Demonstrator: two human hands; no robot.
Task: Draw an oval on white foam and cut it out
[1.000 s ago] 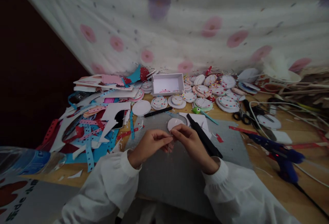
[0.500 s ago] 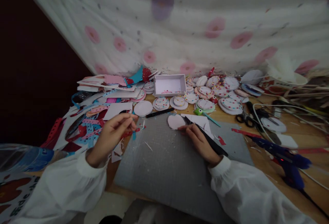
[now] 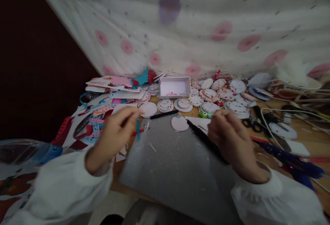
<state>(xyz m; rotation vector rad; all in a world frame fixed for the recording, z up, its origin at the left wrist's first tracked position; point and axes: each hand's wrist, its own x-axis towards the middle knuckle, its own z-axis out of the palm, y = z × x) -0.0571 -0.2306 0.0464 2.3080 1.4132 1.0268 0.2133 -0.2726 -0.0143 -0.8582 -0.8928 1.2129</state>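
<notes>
My left hand hovers over the mat's left edge, thumb and fingertips pinched together; anything between them is too small to make out. My right hand is raised at the right of the grey mat, blurred, its fingers curled closed, with no held thing visible. Beside it a black pen-like tool lies slanted on the mat. A pale round disc rests near the tool's tip. Another black pen lies along the mat's back edge. A blue strip is just right of my left hand.
An open white box stands at the back among decorated round discs. Coloured paper scraps are heaped at the left, near a plastic bottle. Scissors and a blue glue gun lie at the right.
My right hand has left the pale disc and risen to the right. My left hand stays pinched in nearly the same place. The whole view has shifted slightly.
</notes>
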